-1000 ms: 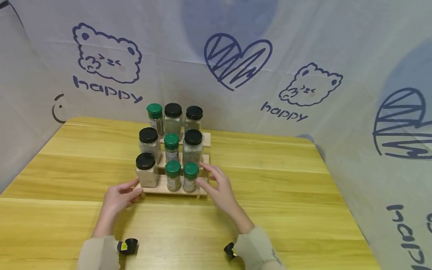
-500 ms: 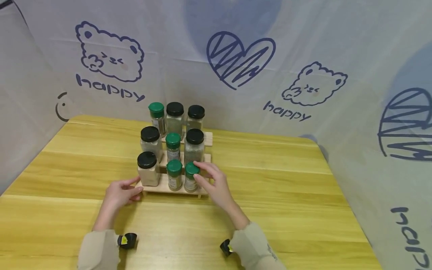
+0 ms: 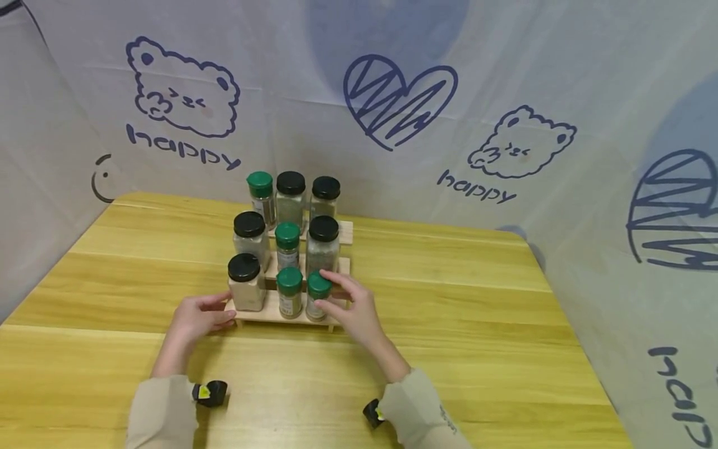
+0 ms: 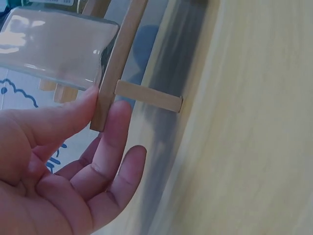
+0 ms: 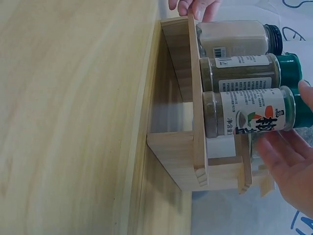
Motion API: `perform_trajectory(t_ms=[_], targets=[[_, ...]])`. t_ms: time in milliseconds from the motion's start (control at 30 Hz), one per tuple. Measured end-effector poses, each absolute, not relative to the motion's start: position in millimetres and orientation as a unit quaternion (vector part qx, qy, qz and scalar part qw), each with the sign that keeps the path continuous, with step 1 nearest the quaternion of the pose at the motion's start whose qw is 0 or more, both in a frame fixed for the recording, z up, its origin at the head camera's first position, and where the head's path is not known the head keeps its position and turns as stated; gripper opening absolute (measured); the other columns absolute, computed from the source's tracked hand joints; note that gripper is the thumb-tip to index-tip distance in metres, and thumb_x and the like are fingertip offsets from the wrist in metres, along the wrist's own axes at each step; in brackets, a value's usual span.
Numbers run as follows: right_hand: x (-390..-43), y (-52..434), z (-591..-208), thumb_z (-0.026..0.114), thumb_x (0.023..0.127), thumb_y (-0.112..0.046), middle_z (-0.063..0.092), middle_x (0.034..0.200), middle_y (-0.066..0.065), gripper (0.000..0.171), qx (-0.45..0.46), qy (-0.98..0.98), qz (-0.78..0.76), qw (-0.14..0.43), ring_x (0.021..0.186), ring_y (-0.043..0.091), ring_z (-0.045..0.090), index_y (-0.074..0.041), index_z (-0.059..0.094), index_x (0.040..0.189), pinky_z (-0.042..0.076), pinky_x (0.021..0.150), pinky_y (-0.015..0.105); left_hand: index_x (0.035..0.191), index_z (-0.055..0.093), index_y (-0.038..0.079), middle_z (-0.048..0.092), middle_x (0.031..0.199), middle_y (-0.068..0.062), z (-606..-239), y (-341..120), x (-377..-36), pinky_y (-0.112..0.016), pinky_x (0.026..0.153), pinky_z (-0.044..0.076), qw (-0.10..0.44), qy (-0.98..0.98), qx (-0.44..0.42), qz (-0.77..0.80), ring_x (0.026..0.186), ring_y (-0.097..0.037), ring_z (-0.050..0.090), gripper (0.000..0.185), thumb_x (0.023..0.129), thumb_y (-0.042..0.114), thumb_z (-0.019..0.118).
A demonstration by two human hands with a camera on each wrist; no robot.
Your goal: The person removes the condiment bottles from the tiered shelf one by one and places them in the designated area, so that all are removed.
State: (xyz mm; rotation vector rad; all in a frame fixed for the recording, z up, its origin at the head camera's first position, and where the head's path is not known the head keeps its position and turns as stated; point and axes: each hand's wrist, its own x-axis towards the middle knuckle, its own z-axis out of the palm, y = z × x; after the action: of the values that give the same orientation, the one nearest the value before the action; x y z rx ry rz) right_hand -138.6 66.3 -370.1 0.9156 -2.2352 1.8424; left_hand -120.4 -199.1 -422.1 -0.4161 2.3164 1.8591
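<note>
Green-capped spice jar (image 3: 317, 295), unreadable label, at right hand (image 3: 352, 308).

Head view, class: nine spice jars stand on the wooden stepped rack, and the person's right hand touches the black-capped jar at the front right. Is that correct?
Not quite. The jar that the right hand touches at the front right of the rack has a green cap, not a black one; the head view shows it. The rest holds: nine jars stand on the wooden stepped rack.

I see open table (image 3: 449, 349) right of the spice rack (image 3: 336, 234); jars (image 3: 288, 246) crowd its tiers tightly, and the printed curtain (image 3: 392, 156) closes off behind.
</note>
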Motion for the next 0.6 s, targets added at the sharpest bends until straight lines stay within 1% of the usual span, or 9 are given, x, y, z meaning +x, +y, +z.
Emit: perform_trajectory(t_ms=[167, 333, 533, 600], targets=[[-139.0, 65.0, -371.5, 0.063, 0.076, 0.011, 0.055, 0.106, 0.027, 0.039, 0.296, -0.737, 0.605, 0.058, 0.087, 0.040, 0.056, 0.015, 0.052, 0.113, 0.049, 0.075, 0.046, 0.126, 0.038, -0.014, 0.040, 0.117, -0.037, -425.6, -202.4, -122.3, -0.029, 0.067, 0.053, 0.080, 0.756, -0.132, 0.636, 0.068, -0.009, 0.061, 0.052, 0.081, -0.004, 0.061], [-139.0, 64.9, -371.7, 0.063, 0.077, 0.010, 0.057, 0.104, 0.027, 0.034, 0.300, -0.734, 0.603, 0.082, 0.086, 0.039, 0.058, 0.015, 0.054, 0.110, 0.050, 0.072, 0.045, 0.129, 0.035, -0.012, 0.036, 0.121, -0.037, -427.0, -205.1, -122.5, -0.028, 0.069, 0.052, 0.097, 0.745, -0.126, 0.648, 0.070, -0.010, 0.062, 0.053, 0.084, -0.001, 0.059], [-138.3, 67.5, -370.8, 0.064, 0.074, 0.012, 0.059, 0.101, 0.027, 0.034, 0.293, -0.735, 0.602, 0.108, 0.083, 0.038, 0.059, 0.016, 0.056, 0.107, 0.051, 0.069, 0.042, 0.130, 0.034, -0.011, 0.042, 0.113, -0.031, -427.1, -205.7, -123.2, -0.027, 0.068, 0.052, 0.099, 0.744, -0.127, 0.648, 0.069, -0.010, 0.062, 0.050, 0.086, 0.000, 0.056], [-138.5, 70.0, -370.5, 0.064, 0.074, 0.012, 0.059, 0.100, 0.027, 0.034, 0.289, -0.732, 0.605, 0.116, 0.082, 0.038, 0.059, 0.016, 0.056, 0.106, 0.051, 0.068, 0.043, 0.129, 0.034, -0.012, 0.043, 0.115, -0.034, -427.6, -205.6, -123.8, -0.028, 0.068, 0.052, 0.099, 0.746, -0.122, 0.647, 0.070, -0.010, 0.062, 0.050, 0.086, -0.001, 0.056]])
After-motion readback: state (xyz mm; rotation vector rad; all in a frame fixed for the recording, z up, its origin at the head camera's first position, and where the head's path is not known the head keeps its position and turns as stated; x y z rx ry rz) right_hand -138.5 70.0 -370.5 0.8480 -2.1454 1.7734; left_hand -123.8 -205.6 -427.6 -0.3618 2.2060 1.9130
